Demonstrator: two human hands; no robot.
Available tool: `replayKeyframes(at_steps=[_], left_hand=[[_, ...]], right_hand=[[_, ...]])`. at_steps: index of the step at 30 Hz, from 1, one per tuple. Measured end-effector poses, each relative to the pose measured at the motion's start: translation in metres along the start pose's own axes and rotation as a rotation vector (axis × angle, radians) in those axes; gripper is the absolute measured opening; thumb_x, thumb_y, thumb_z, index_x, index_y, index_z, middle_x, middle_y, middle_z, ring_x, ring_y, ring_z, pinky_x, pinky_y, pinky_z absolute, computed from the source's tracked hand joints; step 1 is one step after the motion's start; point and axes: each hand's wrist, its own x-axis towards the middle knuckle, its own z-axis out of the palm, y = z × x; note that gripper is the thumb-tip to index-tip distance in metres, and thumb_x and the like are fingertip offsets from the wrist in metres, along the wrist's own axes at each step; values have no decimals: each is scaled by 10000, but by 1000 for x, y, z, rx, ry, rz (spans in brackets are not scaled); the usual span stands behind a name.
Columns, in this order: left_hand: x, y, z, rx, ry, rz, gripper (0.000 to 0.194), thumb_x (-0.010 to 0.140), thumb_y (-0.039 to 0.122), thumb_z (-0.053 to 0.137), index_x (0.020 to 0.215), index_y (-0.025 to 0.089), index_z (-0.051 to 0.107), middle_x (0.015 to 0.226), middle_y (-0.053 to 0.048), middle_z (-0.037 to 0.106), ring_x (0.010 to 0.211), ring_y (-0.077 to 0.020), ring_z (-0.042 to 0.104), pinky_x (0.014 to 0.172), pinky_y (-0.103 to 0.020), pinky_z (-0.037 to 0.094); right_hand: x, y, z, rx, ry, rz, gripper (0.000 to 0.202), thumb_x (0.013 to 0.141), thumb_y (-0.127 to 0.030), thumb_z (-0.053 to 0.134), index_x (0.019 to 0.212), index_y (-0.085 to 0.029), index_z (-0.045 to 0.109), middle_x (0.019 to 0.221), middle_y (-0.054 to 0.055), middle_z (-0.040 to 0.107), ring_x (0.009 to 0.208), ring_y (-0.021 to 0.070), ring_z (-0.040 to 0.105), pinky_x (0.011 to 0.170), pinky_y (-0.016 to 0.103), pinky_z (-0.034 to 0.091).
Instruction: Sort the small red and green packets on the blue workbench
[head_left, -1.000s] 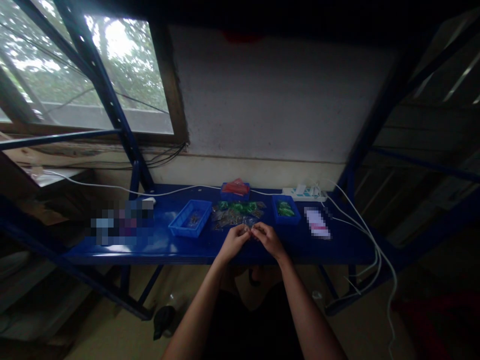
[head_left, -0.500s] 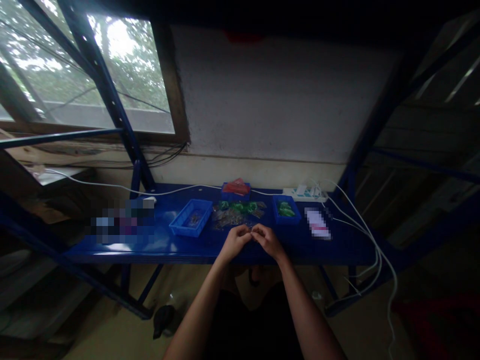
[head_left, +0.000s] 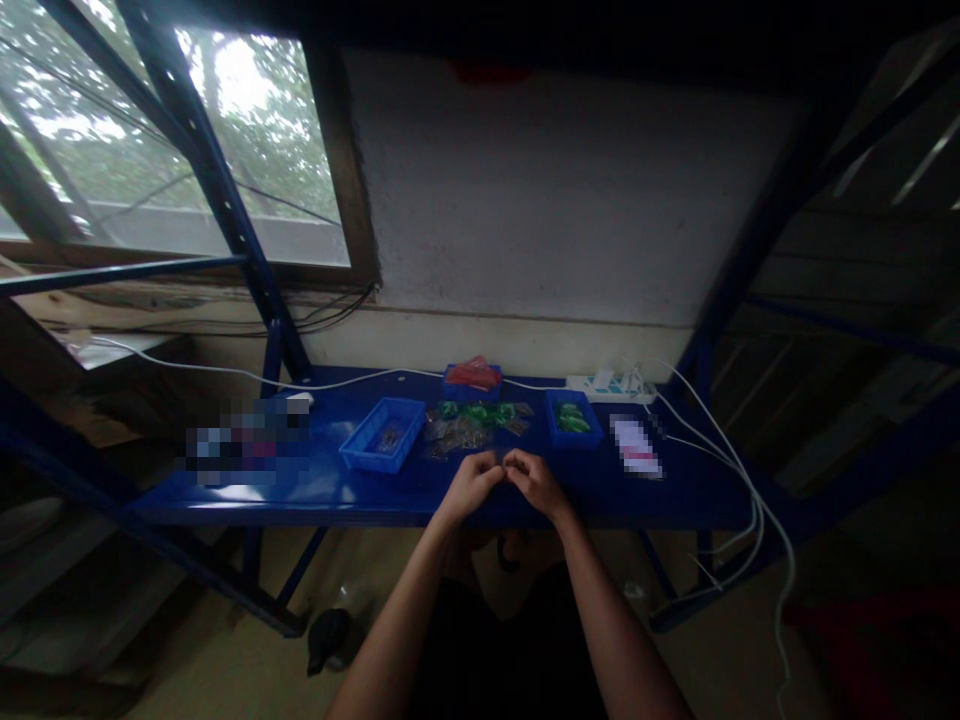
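My left hand (head_left: 475,483) and my right hand (head_left: 535,480) meet fingertip to fingertip over the front of the blue table (head_left: 300,505). The fingers of both are curled and pinched together; whatever lies between them is too small and dark to name. Just beyond them is a spread of clear plastic packets (head_left: 457,434) with small metal-looking pieces, and green packets (head_left: 480,411) lie behind. To the left stands a blue tray (head_left: 367,460) with a few small pieces inside. A blue bin with green packets (head_left: 571,418) sits to the right.
A small blue bin (head_left: 471,391) with red plastic bags stands at the back. A white power strip (head_left: 611,389) with cables lies at the back right, near a blurred-out phone-like object (head_left: 636,446). Blue rack posts (head_left: 225,210) flank the table.
My hands stay in nearly the same place, with slight finger movement, the right fingertips a little higher. The trays and packets have not moved.
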Motion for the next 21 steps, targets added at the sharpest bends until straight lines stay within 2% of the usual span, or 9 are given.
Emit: replayKeyframes(at_steps=[5,9,12,15,18,21], left_hand=[[1,2,0,-45,-21,0,197,686,297,543,554,153,517,531,38,483,547,-109,426,544,-220,320],[2,0,-1,-104,76,16,200,683,335,592,717,139,606,633,16,577,600,-121,483,587,-224,359],[2,-3,-2,-81,141,12,208,683,345,611,731,143,615,558,41,508,534,-102,431,526,-212,310],[2,-6,-2,-62,137,17,214,696,360,614,717,147,605,488,69,404,468,-83,351,476,-210,247],[4,-7,-1,-117,157,18,259,674,390,644,766,159,571,490,81,409,454,-79,360,470,-205,253],[6,-7,0,-220,222,-22,357,630,429,684,797,189,479,513,89,460,455,-81,414,475,-195,287]], right_hand=[[1,3,0,24,81,27,151,773,-305,476,667,-200,501,609,-26,503,594,135,468,578,243,372],[2,6,0,51,165,64,164,773,-347,497,699,-202,512,588,-32,488,557,130,458,541,240,368],[3,7,0,42,174,74,168,766,-360,528,716,-201,542,565,-37,481,526,123,449,503,233,357],[3,8,0,72,178,92,163,765,-352,544,785,-197,590,540,-42,487,499,119,457,485,232,360],[3,7,0,124,189,118,201,773,-343,549,883,-194,627,572,-24,554,535,133,524,510,239,407],[3,6,0,180,178,119,242,789,-369,549,913,-189,652,730,33,658,664,164,610,562,258,466]])
